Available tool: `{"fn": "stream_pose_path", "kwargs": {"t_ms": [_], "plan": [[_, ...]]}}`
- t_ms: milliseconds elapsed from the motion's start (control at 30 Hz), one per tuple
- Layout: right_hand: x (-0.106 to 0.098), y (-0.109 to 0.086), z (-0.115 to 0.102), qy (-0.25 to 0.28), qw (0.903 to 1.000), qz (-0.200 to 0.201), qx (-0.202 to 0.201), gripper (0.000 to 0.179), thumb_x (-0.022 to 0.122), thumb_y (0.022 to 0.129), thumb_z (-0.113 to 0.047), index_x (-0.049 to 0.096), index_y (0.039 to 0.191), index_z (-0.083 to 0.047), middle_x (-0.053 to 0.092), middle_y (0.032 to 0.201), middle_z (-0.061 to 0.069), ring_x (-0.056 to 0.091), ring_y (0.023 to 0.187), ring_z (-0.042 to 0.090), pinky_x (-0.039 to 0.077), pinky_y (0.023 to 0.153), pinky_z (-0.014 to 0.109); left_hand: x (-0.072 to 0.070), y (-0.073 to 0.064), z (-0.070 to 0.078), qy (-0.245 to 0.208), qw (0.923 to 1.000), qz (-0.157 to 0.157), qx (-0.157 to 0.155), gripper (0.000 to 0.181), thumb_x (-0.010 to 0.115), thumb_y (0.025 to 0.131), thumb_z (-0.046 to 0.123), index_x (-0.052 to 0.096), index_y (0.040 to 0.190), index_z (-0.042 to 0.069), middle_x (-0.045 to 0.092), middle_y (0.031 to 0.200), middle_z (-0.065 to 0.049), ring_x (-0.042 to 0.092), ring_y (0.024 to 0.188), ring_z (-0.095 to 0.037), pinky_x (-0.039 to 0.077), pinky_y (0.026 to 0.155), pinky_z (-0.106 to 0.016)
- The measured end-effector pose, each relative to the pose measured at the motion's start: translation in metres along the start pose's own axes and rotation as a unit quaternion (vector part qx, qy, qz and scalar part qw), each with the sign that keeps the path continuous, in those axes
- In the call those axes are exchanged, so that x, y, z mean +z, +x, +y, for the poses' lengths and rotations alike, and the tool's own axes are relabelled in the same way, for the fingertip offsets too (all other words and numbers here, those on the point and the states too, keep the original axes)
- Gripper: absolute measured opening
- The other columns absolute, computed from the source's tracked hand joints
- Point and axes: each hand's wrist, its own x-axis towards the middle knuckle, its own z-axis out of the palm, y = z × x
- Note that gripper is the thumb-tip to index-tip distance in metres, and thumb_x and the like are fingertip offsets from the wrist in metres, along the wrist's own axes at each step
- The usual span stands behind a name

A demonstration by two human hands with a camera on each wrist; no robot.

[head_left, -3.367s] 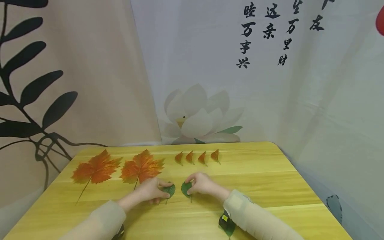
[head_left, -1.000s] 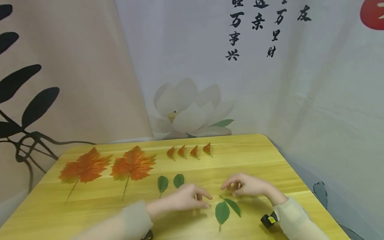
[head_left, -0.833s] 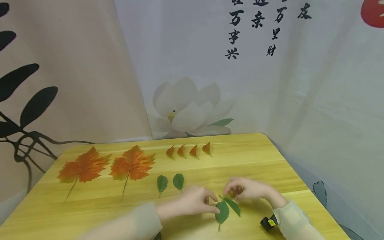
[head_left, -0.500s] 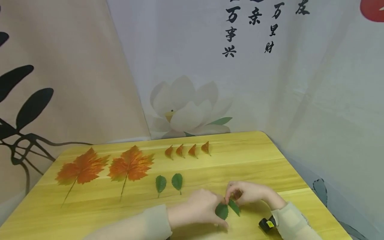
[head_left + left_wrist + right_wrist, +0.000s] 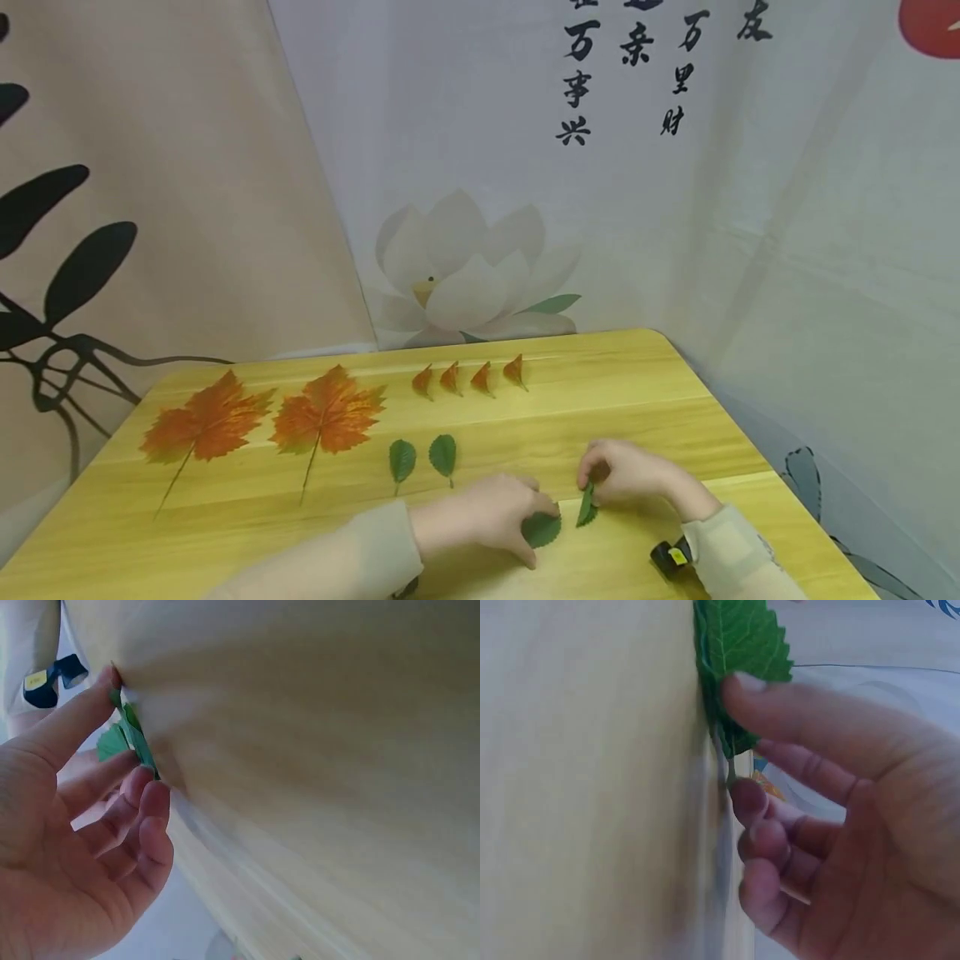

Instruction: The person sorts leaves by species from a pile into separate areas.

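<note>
My left hand (image 5: 491,517) pinches a green leaf (image 5: 542,529) with a toothed edge, low over the table; in the left wrist view its thumb and fingers hold the leaf's edges. A hand's breadth to the right, my right hand (image 5: 637,477) grips a second green leaf (image 5: 587,506), which is tilted on edge. The right wrist view shows the thumb pressed on this leaf (image 5: 742,645), its stem by the fingers. Two more green leaves (image 5: 402,460) lie side by side, left of my hands.
Two large orange maple leaves (image 5: 210,421) lie at the left of the wooden table (image 5: 637,392). Several small orange-brown leaves (image 5: 481,379) form a row near the back edge. A printed curtain (image 5: 465,167) hangs behind. A black wrist device (image 5: 670,557) sits by the right cuff.
Both hands have come down to the two green leaves on the right, which lay partly overlapping. Each hand has taken one, and the leaves are now apart. The other leaves keep their places.
</note>
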Motion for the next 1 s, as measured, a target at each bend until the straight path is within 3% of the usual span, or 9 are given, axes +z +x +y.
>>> {"fn": "stream_pose_path", "kwargs": {"t_ms": [300,667,1000], "plan": [[-0.005,-0.001,0.003,-0.012,0.9994,0.031,0.007,0.015,0.074,0.074,-0.005,0.068,0.078,-0.018,0.056,0.085,-0.003,0.052,0.079,0.014,0.046,0.072,0.033,-0.006,-0.004,-0.015,-0.008,0.9995,-0.01,0.028,0.047,0.081,0.079,0.028,0.068,0.123,0.022,0.054,0.091,0.012,0.04,0.067,0.003,0.037,0.061,-0.007],[-0.005,0.001,0.0,-0.003,0.9996,0.027,0.001,0.014,0.073,0.075,-0.004,0.067,0.082,-0.015,0.061,0.085,-0.005,0.057,0.076,0.008,0.05,0.069,0.027,-0.005,-0.007,-0.012,0.05,0.9961,0.05,0.054,0.034,0.081,0.077,0.033,0.074,0.109,0.021,0.061,0.097,0.012,0.055,0.085,0.005,0.042,0.077,-0.007],[0.001,0.006,-0.003,0.016,0.9999,0.005,0.001,0.015,0.074,0.075,-0.005,0.066,0.082,-0.015,0.062,0.079,-0.008,0.057,0.073,0.008,0.049,0.068,0.027,-0.002,-0.008,-0.012,0.035,0.9963,0.061,0.049,0.034,0.079,0.08,0.016,0.072,0.113,0.016,0.066,0.102,0.009,0.06,0.092,0.002,0.044,0.083,-0.01]]}}
